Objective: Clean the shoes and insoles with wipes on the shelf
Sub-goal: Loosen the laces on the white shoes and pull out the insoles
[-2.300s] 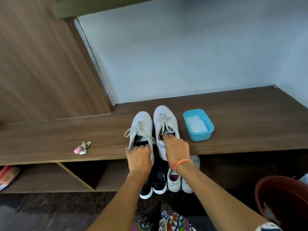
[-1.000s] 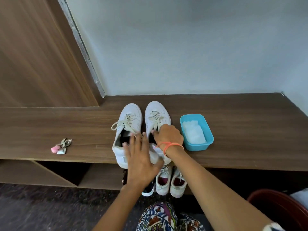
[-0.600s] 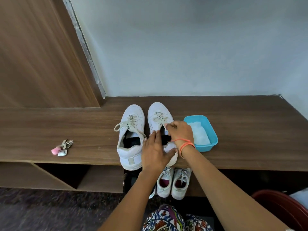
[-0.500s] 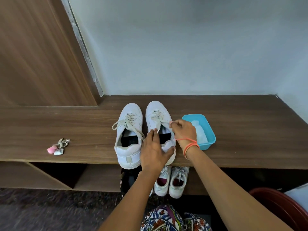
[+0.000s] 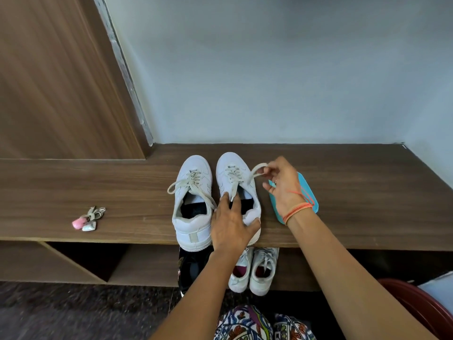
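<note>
Wooden shelf (image 5: 355,192) is running along under a pale wall. On it, the left hand (image 5: 231,227) is gripping the right shoe (image 5: 232,165) at the heel, thumb curled round its side. The right hand (image 5: 282,187) is pinching that shoe's lace (image 5: 256,169) in a loop beside the toe. The left shoe (image 5: 193,192) is standing just beside the right shoe, with a blue tub (image 5: 310,192) on the other side and keys (image 5: 88,218) lying well to its left.

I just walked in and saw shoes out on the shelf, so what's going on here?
A person is handling the white sneaker nearer the blue tub on the wooden shelf. The left hand holds its heel steady; the right hand pinches its lace, drawn out sideways. No wipe is in either hand yet.
</note>
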